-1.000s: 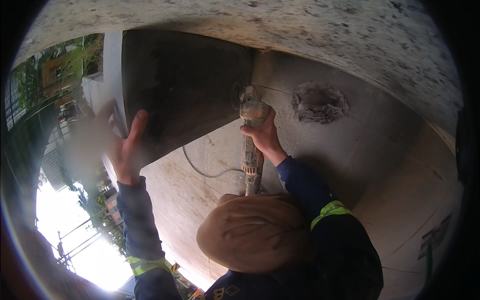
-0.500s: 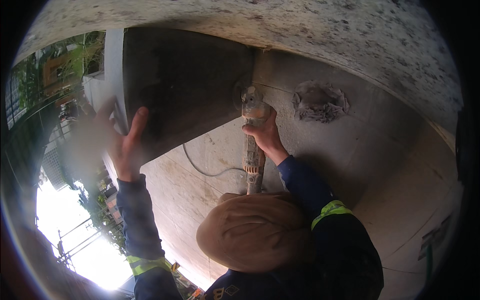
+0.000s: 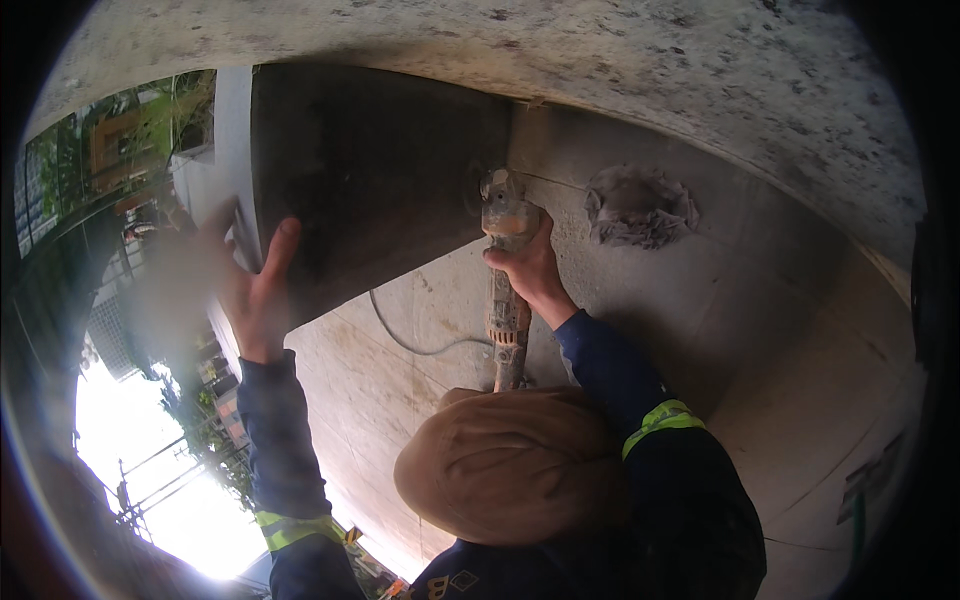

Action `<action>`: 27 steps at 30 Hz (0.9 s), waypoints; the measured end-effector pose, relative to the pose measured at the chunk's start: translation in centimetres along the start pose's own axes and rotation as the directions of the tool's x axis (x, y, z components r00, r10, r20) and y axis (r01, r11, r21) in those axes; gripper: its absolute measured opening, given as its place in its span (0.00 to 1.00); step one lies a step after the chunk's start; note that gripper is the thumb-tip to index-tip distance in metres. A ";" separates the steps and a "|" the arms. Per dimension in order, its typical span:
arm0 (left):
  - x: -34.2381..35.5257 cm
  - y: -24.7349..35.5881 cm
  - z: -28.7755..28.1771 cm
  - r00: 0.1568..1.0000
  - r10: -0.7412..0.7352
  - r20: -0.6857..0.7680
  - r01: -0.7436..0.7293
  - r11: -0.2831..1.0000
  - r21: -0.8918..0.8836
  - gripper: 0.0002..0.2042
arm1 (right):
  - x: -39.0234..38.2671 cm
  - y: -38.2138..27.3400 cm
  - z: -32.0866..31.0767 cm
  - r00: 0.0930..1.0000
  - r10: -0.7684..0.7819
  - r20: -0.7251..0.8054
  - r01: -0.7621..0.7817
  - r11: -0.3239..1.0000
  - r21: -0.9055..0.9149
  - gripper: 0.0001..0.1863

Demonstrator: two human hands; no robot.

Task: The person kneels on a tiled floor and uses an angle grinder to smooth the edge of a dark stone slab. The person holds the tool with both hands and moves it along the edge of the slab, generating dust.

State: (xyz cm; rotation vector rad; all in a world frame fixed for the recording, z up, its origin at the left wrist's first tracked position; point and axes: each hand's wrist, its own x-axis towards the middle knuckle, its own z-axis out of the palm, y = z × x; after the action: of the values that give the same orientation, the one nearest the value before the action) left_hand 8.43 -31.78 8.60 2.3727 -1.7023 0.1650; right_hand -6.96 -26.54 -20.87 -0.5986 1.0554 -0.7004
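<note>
My right hand (image 3: pixel 530 262) is wrapped round a dusty angle grinder (image 3: pixel 508 300), close to its head. The grinder's disc (image 3: pixel 474 190) is hard to make out against a dark grey block face (image 3: pixel 375 180), near its inner corner; whether it touches cannot be told. My left hand (image 3: pixel 256 295) is at the pale outer edge (image 3: pixel 234 150) of that block, thumb stretched out and apart from the fingers. A whitish blur covers part of those fingers. A thin grey cable (image 3: pixel 420 351) curves beside the grinder's body.
A rounded brown cloth shape (image 3: pixel 515 465) bulges between my arms. Right of the grinder, a ragged grey patch (image 3: pixel 640 205) marks the concrete surface (image 3: pixel 760 300). Speckled pale stone (image 3: pixel 600 50) spans the top. A tool with a green handle (image 3: pixel 858 520) lies far right; greenery (image 3: pixel 160 120) shows left.
The view has shifted very slightly. Against the block, the grinder's head sits a touch higher, and its disc is less distinct. Both hands keep their hold and shape.
</note>
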 end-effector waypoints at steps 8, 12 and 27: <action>0.1 0.3 0.2 1.000 0.001 -0.005 -0.001 1.000 -0.022 0.36 | 2.4 1.2 -0.6 0.994 0.096 -0.050 -0.088 0.985 0.148 0.45; 0.2 0.3 0.3 1.000 -0.001 0.000 0.001 1.000 -0.021 0.36 | 2.2 1.3 -0.4 0.998 -0.007 -0.059 0.011 0.997 0.073 0.49; 0.1 0.0 0.3 1.000 0.005 0.003 -0.005 1.000 -0.014 0.36 | 0.6 1.0 0.7 0.998 0.003 -0.070 0.000 0.999 0.038 0.49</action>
State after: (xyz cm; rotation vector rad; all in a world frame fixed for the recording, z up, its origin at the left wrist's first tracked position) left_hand 8.47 -31.93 8.33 2.3601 -1.7054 0.1495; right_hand -5.94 -26.22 -21.69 -0.5437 1.1054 -0.7428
